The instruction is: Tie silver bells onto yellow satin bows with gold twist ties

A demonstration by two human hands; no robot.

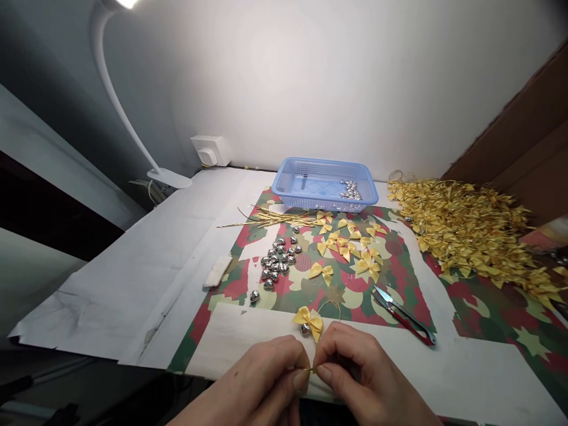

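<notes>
Beyond our left hand [266, 378] and right hand [366, 373] we face a pale wall [310, 77], brightly lit. Well left of our left hand, a lit white gooseneck lamp [116, 100] bends over the paper-covered table [110, 284]. Far right of our right hand, we see a brown panel [523, 130]; shadow fills the space left of our left hand, below the table.

A white lamp [109, 90] stood at the left, near a socket box [212, 149] on the wall [310, 83]; brown cardboard [526, 133] stood at the right.
</notes>
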